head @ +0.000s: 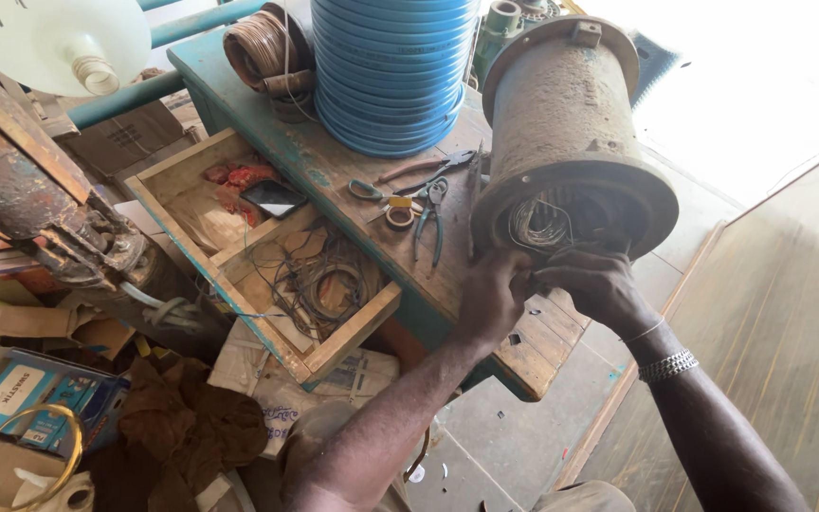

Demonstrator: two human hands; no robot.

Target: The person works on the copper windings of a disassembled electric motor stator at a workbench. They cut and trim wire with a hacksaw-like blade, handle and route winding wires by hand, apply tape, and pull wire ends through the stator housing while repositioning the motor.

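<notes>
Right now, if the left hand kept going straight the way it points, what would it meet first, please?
Most likely the wire windings inside the motor housing; the left hand already sits at its open rim, though depth is unclear.

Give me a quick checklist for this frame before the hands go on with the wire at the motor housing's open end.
1. Both hands at the opening: ok, left hand and right hand meet at the motor housing rim.
2. Wire coil visible inside: ok.
3. Grip on a wire strand: cannot tell, fingers hide it.
4. Housing resting on the workbench: ok.
5. Pliers beside the left hand: ok.
</notes>
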